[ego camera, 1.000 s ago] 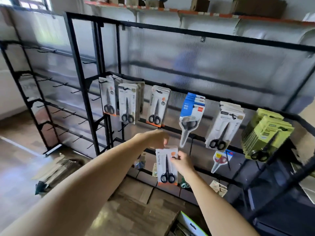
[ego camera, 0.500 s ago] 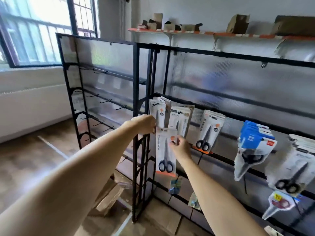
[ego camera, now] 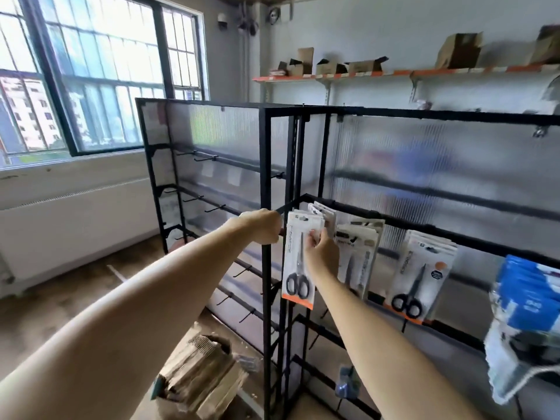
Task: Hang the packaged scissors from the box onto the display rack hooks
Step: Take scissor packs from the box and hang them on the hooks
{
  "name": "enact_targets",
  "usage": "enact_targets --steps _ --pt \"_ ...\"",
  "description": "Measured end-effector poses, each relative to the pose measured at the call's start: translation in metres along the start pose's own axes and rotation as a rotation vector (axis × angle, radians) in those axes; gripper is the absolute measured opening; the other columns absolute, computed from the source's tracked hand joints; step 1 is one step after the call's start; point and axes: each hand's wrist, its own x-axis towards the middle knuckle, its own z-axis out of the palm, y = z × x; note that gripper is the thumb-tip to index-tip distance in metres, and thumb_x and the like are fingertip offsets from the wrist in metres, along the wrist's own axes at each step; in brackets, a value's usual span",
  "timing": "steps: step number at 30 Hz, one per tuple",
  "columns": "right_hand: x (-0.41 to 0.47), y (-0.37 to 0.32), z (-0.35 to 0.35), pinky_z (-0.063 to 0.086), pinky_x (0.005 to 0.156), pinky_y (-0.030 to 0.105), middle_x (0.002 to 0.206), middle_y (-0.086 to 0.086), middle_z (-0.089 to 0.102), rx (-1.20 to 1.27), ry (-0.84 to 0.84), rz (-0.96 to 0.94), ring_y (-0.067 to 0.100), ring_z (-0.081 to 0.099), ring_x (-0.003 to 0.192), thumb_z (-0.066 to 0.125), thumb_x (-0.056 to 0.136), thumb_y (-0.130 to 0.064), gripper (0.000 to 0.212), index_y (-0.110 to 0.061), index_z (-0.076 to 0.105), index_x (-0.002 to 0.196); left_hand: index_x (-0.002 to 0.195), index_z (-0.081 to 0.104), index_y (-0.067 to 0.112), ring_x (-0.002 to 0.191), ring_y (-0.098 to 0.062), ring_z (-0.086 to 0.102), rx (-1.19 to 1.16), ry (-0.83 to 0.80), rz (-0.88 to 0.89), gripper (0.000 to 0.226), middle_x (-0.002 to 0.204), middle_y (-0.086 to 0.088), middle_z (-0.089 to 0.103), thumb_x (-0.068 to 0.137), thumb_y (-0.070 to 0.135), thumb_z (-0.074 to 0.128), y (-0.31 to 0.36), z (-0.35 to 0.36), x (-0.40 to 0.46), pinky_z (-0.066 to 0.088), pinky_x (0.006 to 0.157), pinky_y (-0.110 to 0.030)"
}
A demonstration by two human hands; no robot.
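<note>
Left hand (ego camera: 263, 226): curled into a fist at the corner of the tall black metal display rack (ego camera: 266, 298). It looks to be gripping a hook or bar there, but what is held cannot be told.

Scissors pack: the white card pack of black-handled scissors with an orange bottom edge (ego camera: 298, 262) is held up against the rack's left end, likely so its top hole can be slid onto a hook.

Right hand (ego camera: 321, 253): the pack is pinched by thumb and fingers near its top.

Hung packs (ego camera: 419, 268): more scissors already hang to the right.
</note>
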Motion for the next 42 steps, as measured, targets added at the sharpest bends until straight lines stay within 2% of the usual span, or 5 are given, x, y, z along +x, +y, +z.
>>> enact_targets --steps 14,18,24,28,42 --pt "0.042 -0.001 0.029 0.05 0.083 0.037 0.132 0.017 0.055 -0.39 0.013 0.302 0.035 0.058 0.115 0.036 0.103 -0.031 0.049 -0.004 0.036 0.144 0.086 0.064 0.016 0.064 -0.025 0.069 -0.292 -0.025 0.218 0.02 0.086 -0.011 0.067 0.088 0.009 0.045 -0.025 0.002 0.069 0.06 0.056 -0.032" --pt "0.044 -0.006 0.033 0.057 0.085 0.036 0.124 0.018 0.061 -0.387 -0.047 0.397 0.034 0.064 0.105 0.045 0.1 -0.023 0.037 -0.001 0.055 0.128 0.097 0.064 0.011 0.067 -0.025 0.072 -0.344 -0.116 0.274 0.02 0.089 -0.017 0.067 0.092 0.009 0.045 -0.03 0.005 0.077 0.062 0.059 -0.038" --pt "-0.005 0.014 0.037 0.061 0.058 0.033 0.091 0.014 0.07 -0.342 -0.146 0.532 0.028 0.071 0.066 0.054 0.092 -0.019 0.021 -0.003 0.062 0.104 0.119 0.062 0.019 0.079 -0.02 0.067 -0.217 -0.234 0.399 0.028 0.097 -0.005 0.066 0.092 0.014 0.055 -0.037 0.054 0.068 0.059 0.068 -0.031" --pt "-0.053 0.049 0.033 0.039 0.056 0.025 0.071 0.006 0.056 -0.455 -0.287 0.48 0.022 0.056 0.069 0.063 0.085 -0.023 0.017 -0.009 0.059 0.076 0.116 0.062 0.015 0.093 -0.021 0.059 -0.145 -0.248 0.432 0.026 0.112 -0.007 0.062 0.091 0.014 0.056 -0.028 0.114 0.058 0.049 0.073 -0.028" --pt "-0.262 0.203 -0.104 0.044 0.076 0.031 0.112 0.007 0.061 -0.507 -0.266 0.711 0.03 0.059 0.108 0.065 0.089 -0.035 0.033 -0.014 0.055 0.113 0.127 0.052 0.019 0.114 -0.03 0.058 0.026 -0.519 0.659 0.035 0.13 -0.006 0.056 0.093 0.024 0.047 0.162 0.307 -0.078 0.051 0.091 -0.041"
